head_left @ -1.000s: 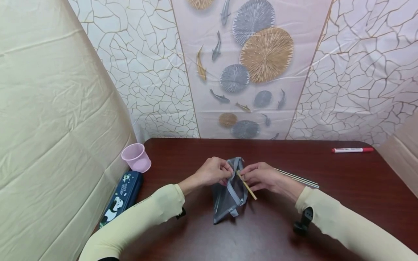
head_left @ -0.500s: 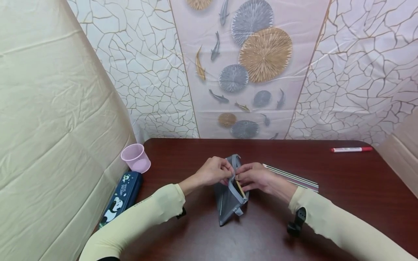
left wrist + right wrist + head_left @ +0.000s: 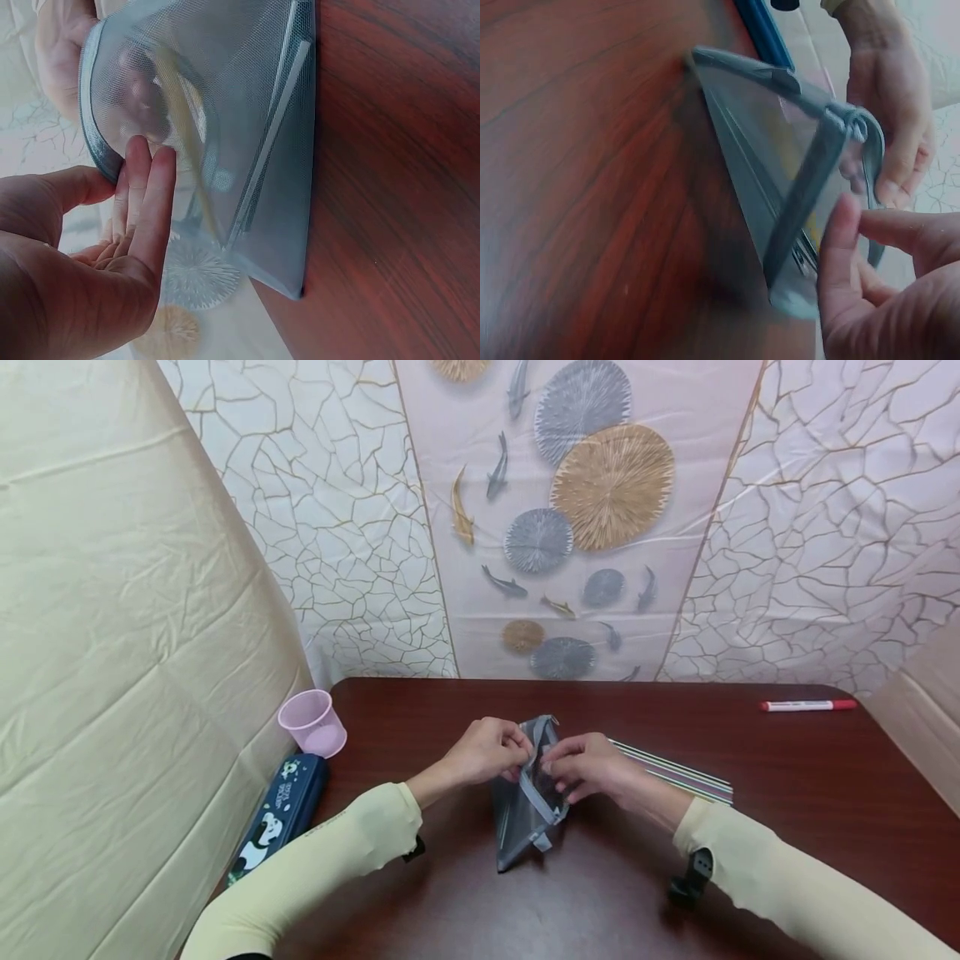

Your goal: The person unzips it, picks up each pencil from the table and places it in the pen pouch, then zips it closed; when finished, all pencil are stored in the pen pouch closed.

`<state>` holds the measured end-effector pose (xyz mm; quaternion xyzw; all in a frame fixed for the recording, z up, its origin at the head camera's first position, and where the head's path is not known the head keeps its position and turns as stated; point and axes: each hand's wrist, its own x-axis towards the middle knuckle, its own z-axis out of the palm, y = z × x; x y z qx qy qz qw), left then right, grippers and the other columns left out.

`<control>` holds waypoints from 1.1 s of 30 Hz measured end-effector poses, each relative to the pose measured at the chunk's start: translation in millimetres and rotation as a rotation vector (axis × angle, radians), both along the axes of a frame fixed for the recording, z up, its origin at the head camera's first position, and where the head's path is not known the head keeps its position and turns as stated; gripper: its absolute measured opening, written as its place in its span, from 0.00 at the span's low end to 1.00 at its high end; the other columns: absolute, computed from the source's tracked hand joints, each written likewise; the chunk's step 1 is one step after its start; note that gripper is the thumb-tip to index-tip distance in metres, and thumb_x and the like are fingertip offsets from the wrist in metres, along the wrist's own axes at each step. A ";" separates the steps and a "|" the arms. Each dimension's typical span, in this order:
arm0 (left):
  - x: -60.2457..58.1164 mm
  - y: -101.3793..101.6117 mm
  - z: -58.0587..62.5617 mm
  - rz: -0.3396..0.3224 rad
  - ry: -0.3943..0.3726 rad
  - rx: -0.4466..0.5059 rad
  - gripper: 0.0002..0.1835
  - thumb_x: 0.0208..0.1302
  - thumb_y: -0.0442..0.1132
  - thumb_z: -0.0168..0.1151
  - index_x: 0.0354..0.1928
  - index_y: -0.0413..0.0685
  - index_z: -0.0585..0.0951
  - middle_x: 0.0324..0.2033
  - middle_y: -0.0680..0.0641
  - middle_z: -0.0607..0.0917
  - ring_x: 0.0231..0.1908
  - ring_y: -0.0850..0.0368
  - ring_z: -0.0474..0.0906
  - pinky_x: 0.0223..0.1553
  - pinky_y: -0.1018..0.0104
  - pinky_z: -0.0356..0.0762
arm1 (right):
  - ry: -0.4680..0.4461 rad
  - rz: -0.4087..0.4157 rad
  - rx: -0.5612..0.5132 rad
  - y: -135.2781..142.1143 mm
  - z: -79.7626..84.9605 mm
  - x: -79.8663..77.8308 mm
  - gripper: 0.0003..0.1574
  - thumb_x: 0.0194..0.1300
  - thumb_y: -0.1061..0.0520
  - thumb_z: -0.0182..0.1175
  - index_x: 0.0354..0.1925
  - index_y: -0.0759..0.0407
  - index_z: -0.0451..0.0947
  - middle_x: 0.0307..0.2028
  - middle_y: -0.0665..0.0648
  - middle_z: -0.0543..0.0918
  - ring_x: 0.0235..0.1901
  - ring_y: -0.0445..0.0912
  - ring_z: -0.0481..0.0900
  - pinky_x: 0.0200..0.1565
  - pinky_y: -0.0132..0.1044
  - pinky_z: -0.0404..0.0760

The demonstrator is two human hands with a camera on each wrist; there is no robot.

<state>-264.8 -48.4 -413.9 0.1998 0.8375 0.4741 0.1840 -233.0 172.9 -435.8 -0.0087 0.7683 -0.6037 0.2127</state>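
Note:
My left hand (image 3: 486, 753) pinches the zippered rim of a grey mesh pouch (image 3: 514, 827), which stands tilted on the table with its mouth spread. Through the mesh in the left wrist view, a yellow pencil (image 3: 182, 124) lies slantwise inside, beside slim pale sticks (image 3: 271, 142). My right hand (image 3: 596, 768) is at the pouch's mouth, fingers loosely bent and holding nothing. In the right wrist view its fingertips (image 3: 844, 214) are right at the opening. Several thin striped pencils (image 3: 690, 774) lie on the table beyond the right wrist.
A pink cup (image 3: 313, 724) stands at the left table edge, behind a dark blue panda pencil case (image 3: 279, 814). A red-and-white marker (image 3: 808, 705) lies at the back right. Patterned cloth hangs behind the brown table (image 3: 420, 702).
The yellow pencil, earlier in my right fingers and sticking out of the pouch, has gone down inside. My right hand has let it go and drawn back slightly.

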 end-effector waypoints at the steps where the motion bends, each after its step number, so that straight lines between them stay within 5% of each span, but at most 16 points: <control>1: -0.1 -0.2 0.2 0.003 0.001 -0.002 0.06 0.70 0.35 0.65 0.39 0.42 0.88 0.30 0.46 0.90 0.27 0.54 0.91 0.39 0.49 0.94 | 0.015 -0.012 0.005 3.2 1.0 1.0 0.21 0.72 0.58 0.66 0.58 0.69 0.82 0.31 0.55 0.87 0.31 0.44 0.84 0.29 0.35 0.90; 10: -1.4 -2.9 0.3 0.014 0.006 -0.005 0.04 0.70 0.35 0.67 0.39 0.42 0.88 0.30 0.46 0.89 0.29 0.50 0.91 0.41 0.46 0.94 | 0.181 -0.035 0.100 43.7 0.6 -0.5 0.24 0.75 0.50 0.67 0.58 0.66 0.83 0.37 0.59 0.86 0.35 0.48 0.86 0.36 0.42 0.93; 20: -2.0 -3.6 -1.9 0.004 0.005 0.003 0.04 0.70 0.34 0.66 0.39 0.41 0.88 0.30 0.47 0.89 0.30 0.47 0.92 0.41 0.46 0.94 | 0.495 -0.014 0.537 98.3 -9.1 -14.8 0.16 0.74 0.43 0.66 0.51 0.49 0.90 0.50 0.54 0.91 0.50 0.48 0.83 0.50 0.39 0.80; 27: -2.9 -3.5 1.4 0.008 0.013 -0.011 0.04 0.69 0.34 0.66 0.38 0.42 0.88 0.29 0.47 0.89 0.27 0.52 0.91 0.40 0.47 0.94 | 0.550 0.063 0.662 130.2 -14.5 -21.4 0.14 0.69 0.48 0.72 0.49 0.51 0.91 0.40 0.51 0.91 0.40 0.45 0.84 0.40 0.36 0.81; 33: -5.1 -3.5 3.3 0.010 0.011 -0.029 0.04 0.70 0.35 0.66 0.37 0.43 0.88 0.28 0.48 0.89 0.25 0.55 0.90 0.41 0.46 0.94 | 0.578 0.110 0.699 157.8 -21.9 -29.7 0.17 0.66 0.54 0.74 0.53 0.53 0.88 0.42 0.52 0.90 0.39 0.43 0.81 0.38 0.34 0.80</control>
